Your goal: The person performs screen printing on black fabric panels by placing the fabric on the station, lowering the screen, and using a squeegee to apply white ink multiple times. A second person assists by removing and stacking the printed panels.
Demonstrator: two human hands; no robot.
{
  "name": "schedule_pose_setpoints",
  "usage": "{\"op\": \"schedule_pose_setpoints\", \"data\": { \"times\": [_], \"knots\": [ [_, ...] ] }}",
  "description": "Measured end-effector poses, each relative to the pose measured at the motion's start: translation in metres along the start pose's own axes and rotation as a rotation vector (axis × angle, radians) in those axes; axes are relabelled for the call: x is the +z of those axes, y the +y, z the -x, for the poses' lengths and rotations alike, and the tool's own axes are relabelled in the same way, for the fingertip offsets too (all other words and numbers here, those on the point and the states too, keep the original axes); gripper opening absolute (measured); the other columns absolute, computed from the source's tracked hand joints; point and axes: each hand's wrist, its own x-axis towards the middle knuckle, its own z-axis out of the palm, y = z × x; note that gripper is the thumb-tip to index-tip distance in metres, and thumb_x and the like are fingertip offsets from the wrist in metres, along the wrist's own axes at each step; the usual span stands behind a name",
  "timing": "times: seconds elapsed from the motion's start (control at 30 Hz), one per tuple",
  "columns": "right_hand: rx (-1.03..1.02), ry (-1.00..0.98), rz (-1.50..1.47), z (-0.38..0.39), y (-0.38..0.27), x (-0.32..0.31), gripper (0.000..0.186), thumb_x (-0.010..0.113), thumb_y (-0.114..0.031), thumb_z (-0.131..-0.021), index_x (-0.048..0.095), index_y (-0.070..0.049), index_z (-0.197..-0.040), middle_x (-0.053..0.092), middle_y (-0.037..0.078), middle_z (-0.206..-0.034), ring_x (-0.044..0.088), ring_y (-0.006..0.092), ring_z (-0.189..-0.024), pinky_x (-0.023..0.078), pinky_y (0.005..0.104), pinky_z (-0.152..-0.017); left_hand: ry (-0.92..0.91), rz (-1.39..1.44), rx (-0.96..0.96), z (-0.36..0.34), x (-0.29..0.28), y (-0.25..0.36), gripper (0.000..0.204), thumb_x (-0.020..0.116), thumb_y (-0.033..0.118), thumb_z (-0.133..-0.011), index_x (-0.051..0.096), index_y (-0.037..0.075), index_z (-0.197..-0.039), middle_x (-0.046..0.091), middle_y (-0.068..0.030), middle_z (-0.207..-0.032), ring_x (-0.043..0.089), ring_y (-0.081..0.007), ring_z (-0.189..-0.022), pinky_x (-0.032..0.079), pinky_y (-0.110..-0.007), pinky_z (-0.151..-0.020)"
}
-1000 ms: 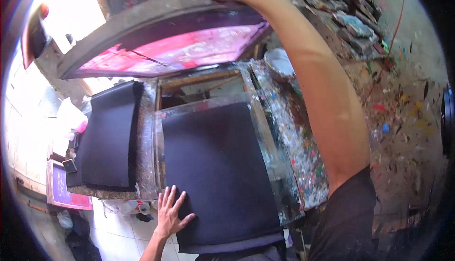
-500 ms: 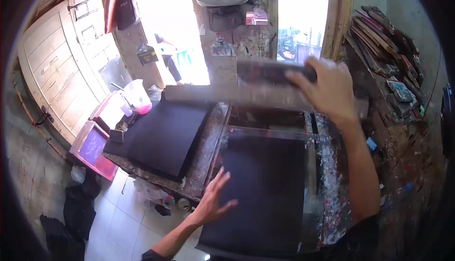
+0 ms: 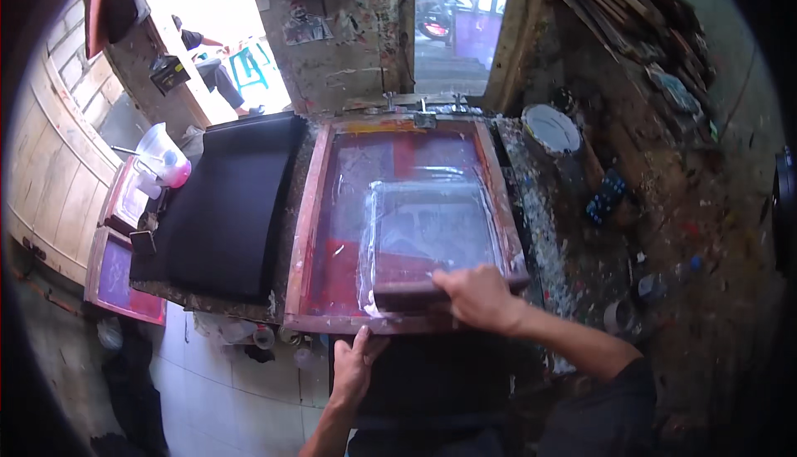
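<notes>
Now | screen [image 3: 347, 224] translucent, red-stained | right hand [image 3: 477, 297] clasps squeegee [image 3: 404, 293] | left hand [image 3: 354, 366]: grip unclear

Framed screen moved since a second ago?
Yes: the framed screen, tilted up then, has swung down and nearer, now lying alongside the stack of black sheets.

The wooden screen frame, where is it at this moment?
In the head view, the wooden screen frame lies near the centre, just right of the black sheets, with the left hand at its near edge and the right hand above it.
</notes>
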Motion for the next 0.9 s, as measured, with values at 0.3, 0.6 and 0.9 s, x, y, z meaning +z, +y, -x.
{"op": "schedule_pose_setpoints", "data": {
  "times": [0.3, 0.6, 0.9],
  "knots": [
    [0.008, 0.336, 0.228, -0.153, 0.110, 0.010, 0.016, 0.068, -0.026, -0.092, 0.061, -0.011, -0.094, 0.073, 0.012, -0.080, 0.074, 0.0323, -0.075, 0.054, 0.0497, -0.080, 0.018, -0.135, -0.074, -0.005, -0.016, 0.002, 0.039, 0.055, 0.019, -0.109, 0.034, -0.011, -0.124, 0.059, -0.0266, -0.123, 0.070, -0.0357, -0.109, 0.061, -0.048, -0.099],
    [-0.154, -0.161, -0.065, -0.109, 0.091, 0.013, 0.041, 0.073, -0.043, -0.089, 0.060, -0.007, -0.102, 0.068, 0.025, -0.083, 0.068, 0.0487, -0.084, 0.051, 0.0572, -0.071, -0.083, -0.467, -0.344, -0.013, -0.027, 0.011, 0.052, 0.049, 0.035, -0.111, 0.032, -0.012, -0.124, 0.069, -0.0289, -0.089, 0.075, -0.0320, -0.071, 0.063, -0.036, -0.061],
    [0.174, 0.345, 0.226, -0.137, 0.088, 0.037, 0.010, 0.059, -0.011, -0.093, 0.061, -0.010, -0.102, 0.072, 0.014, -0.081, 0.074, 0.0340, -0.073, 0.057, 0.0457, -0.065, -0.329, -1.087, 0.033, 0.021, -0.009, 0.069, 0.028, 0.071, 0.023, -0.100, 0.060, -0.001, -0.108, 0.067, -0.0133, -0.072, 0.066, -0.0186, -0.059, 0.052, -0.033, -0.054]
  ]
}}
